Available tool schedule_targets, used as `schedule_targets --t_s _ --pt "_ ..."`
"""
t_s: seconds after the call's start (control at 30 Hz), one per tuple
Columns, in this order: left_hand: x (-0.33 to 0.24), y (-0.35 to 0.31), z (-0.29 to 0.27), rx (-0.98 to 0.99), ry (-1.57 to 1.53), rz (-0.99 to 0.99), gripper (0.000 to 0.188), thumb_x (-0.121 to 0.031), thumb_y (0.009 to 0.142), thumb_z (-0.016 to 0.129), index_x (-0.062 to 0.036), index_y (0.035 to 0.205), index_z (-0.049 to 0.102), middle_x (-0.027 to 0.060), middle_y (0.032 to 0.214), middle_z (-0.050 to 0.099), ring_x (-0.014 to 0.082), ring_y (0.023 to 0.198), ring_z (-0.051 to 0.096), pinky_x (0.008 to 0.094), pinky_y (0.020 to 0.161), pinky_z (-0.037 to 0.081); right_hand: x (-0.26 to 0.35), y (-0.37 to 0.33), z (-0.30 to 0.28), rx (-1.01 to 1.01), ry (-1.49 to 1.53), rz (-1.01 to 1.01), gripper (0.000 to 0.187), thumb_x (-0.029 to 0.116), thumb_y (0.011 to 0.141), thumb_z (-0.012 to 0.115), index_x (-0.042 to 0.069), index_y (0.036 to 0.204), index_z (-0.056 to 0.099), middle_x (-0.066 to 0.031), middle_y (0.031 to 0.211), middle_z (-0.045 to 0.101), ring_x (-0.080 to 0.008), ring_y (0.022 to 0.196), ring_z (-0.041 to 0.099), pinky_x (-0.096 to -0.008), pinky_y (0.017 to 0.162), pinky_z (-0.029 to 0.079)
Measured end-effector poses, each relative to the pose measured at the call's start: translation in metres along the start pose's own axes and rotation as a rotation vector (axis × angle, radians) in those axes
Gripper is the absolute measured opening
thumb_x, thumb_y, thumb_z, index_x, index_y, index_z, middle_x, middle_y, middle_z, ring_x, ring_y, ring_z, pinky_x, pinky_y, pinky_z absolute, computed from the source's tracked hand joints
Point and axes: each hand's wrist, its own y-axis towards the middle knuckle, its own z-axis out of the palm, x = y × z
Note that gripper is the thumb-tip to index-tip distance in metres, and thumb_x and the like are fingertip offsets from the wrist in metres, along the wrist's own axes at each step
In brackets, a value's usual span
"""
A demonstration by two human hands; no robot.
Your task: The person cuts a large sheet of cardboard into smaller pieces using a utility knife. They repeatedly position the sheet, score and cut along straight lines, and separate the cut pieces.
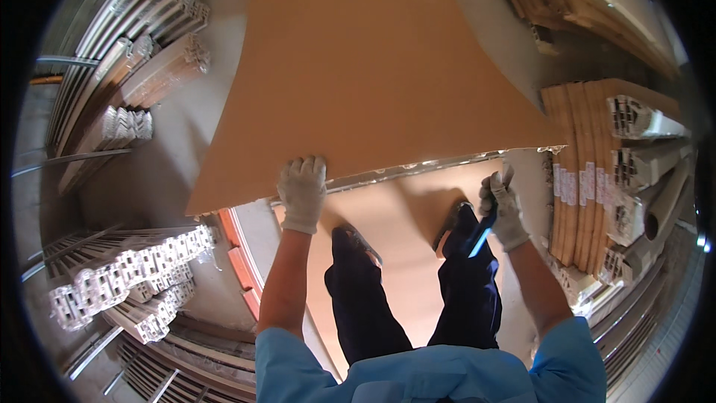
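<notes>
A large brown cardboard sheet (358, 67) stretches away in front of me, its ragged near edge running above another brown sheet (403, 254) under my feet. My left hand (302, 183), in a pale glove, grips that near edge left of centre, fingers on top and thumb hidden. To the right, just below the edge, my gloved right hand (503, 209) is closed around a slim blue tool (483, 233) pointing down toward my right leg. Its exact kind is hard to make out.
Bundles of pale profiles (134, 272) lie at the left, with wrapped lengths (160, 75) farther up. Long cardboard cartons (578, 172) and tubes (666, 201) are stacked at the right. An orange-red strip (240, 254) lies beside the lower sheet.
</notes>
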Motion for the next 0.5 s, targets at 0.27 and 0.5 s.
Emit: schedule_targets --t_s 0.27,0.5 --pt "-0.048 -0.035 -0.202 -0.036 -0.1 0.106 0.025 -0.013 0.071 0.061 -0.0092 0.095 0.061 0.0057 0.09 0.061 0.0249 0.087 0.057 0.0388 0.078 0.046 0.053 -0.132 0.144 0.035 0.693 0.209 0.031 0.036 0.081 0.07 0.013 0.086 0.05 -0.0016 0.073 0.051 -0.0088 0.048 0.043 -0.0223 0.045 0.039" --pt "-0.064 -0.05 -0.375 0.065 -0.514 0.263 0.074 -0.046 0.063 0.076 -0.0056 0.122 0.053 0.0196 0.121 0.053 0.0361 0.113 0.049 0.045 0.095 0.038 0.122 -0.258 0.137 0.148 0.462 0.013 0.014 0.017 0.083 0.068 0.01 0.082 0.055 0.003 0.066 0.047 -0.0067 0.049 0.043 -0.0214 0.046 0.038"
